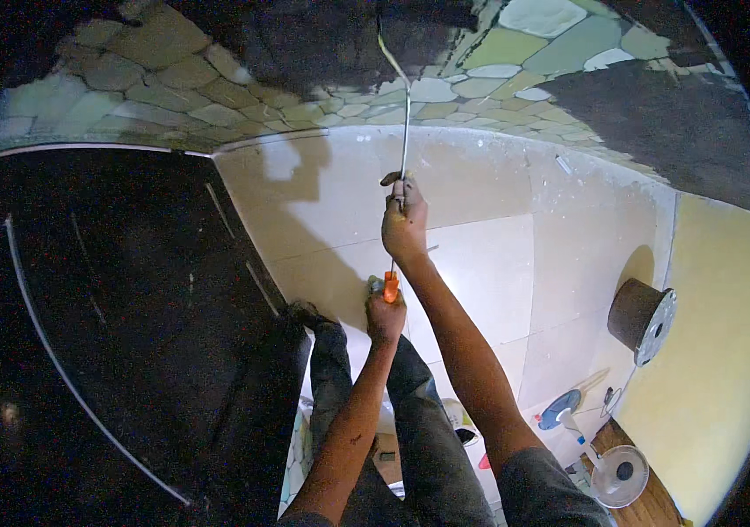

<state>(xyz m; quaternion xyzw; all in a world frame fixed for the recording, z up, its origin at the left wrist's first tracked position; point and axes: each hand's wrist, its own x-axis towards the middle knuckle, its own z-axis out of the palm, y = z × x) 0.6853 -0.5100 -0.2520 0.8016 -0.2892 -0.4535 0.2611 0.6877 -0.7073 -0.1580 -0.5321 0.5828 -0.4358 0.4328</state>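
Observation:
Both my hands are on a long-framed paint roller, its thin metal rod running upward and bending near the top. Its far end is lost in the dark area of the wall, so the roller head cannot be made out. Lower down, my left hand is closed round the orange handle. Farther up, my right hand wraps the metal rod, with dark smudges on its fingers. Above the hands is a stone-patterned wall in green and grey, with large dark patches over it.
Pale tiles cover the floor. At the right stand a brown drum with a grey disc face, a white fan and a blue round object, beside a yellow wall. A dark panel fills the left.

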